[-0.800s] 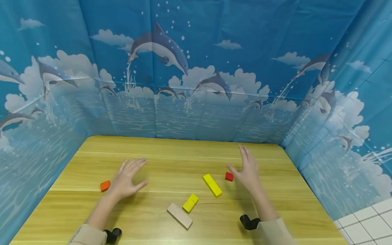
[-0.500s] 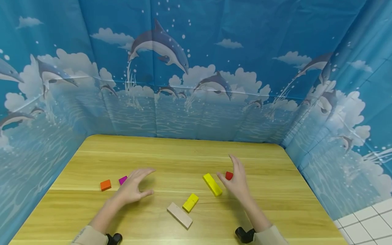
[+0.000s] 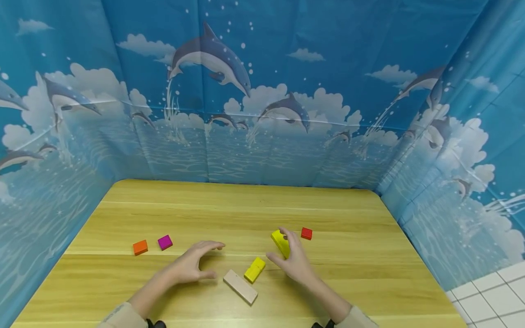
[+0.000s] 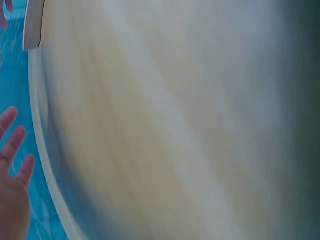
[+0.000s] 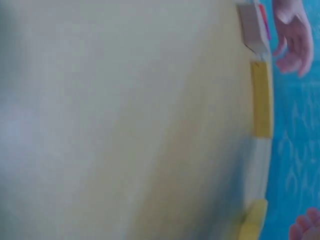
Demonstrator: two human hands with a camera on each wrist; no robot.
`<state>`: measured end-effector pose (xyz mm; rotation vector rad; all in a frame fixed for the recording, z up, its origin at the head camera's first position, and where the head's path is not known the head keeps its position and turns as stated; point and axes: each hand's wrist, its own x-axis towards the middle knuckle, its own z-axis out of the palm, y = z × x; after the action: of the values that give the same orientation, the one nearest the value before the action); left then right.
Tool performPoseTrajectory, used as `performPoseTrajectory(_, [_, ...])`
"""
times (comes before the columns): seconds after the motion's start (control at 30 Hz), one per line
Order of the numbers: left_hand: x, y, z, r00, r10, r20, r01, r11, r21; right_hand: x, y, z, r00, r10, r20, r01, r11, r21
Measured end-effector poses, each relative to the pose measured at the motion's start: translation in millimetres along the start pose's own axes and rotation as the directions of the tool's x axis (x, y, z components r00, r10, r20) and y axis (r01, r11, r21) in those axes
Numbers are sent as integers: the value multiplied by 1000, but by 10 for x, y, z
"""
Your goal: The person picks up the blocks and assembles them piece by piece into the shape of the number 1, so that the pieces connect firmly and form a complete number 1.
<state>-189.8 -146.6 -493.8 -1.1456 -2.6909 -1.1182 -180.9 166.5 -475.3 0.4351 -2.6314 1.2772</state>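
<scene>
My left hand (image 3: 189, 265) hovers over the table left of a plain wooden block (image 3: 240, 287), its fingers and thumb apart and nothing between them. Beside that block lies a short yellow block (image 3: 255, 269). My right hand (image 3: 297, 261) is held above the table with thumb and fingers spread, partly covering a longer yellow block (image 3: 280, 241); it holds nothing. In the left wrist view the left hand's fingers (image 4: 14, 142) are spread, with the end of the plain wooden block (image 4: 33, 24) above them. The right wrist view shows the short yellow block (image 5: 261, 100) between both hands.
A red block (image 3: 306, 233) lies beyond my right hand. To the left sit an orange block (image 3: 140, 247) and a purple block (image 3: 165, 242). A dolphin-print curtain (image 3: 262, 150) borders the wooden table (image 3: 229, 205) at the back and sides.
Both hands have moved inward and nearer to the person, toward the plain and short yellow blocks. The purple block, hidden behind the left hand at first, is now uncovered. The blocks stay in place.
</scene>
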Motion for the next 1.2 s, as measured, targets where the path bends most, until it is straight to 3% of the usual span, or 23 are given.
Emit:
performPoseTrajectory(0.2, [39, 9, 105, 998, 38, 42, -33, 994, -100, -88, -27, 132, 999, -29, 36, 28, 999, 26])
performPoseTrajectory(0.53, [56, 32, 225, 997, 58, 55, -49, 987, -152, -189, -14, 271, 995, -10, 95, 11, 1000, -8])
performPoseTrajectory(0.83, [45, 49, 271, 997, -3, 72, 11, 994, -110, -254, -23, 330, 989, 14, 149, -13, 1000, -9])
performPoseTrajectory(1.2, [41, 65, 386, 999, 38, 29, -35, 997, -71, -322, 45, 403, 986, -34, 162, 42, 998, -46])
